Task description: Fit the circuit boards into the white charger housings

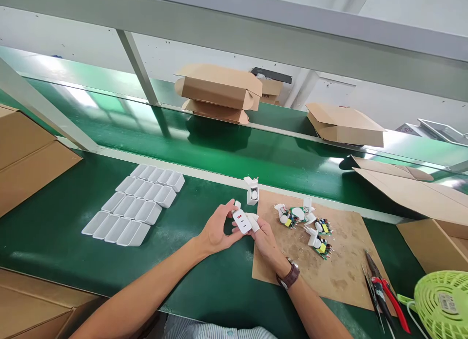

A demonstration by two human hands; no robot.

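pinching a white charger, left hand and right hand together, circuit boards nearby

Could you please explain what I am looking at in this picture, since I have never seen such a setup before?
Of course. There is no machine at work here: you see a person's own left hand and right hand. The single picture comes from a camera worn on the head, looking forward and down. Both hands hold a small white block in their fingers; its upper face shows one red slot and two dark ones.

On the green table, rows of open white shells lie to the left. Just beyond the hands stands another white casing. To the right, a brown sheet carries small circuit boards with white parts attached, and red-and-black pliers lie across its near edge.
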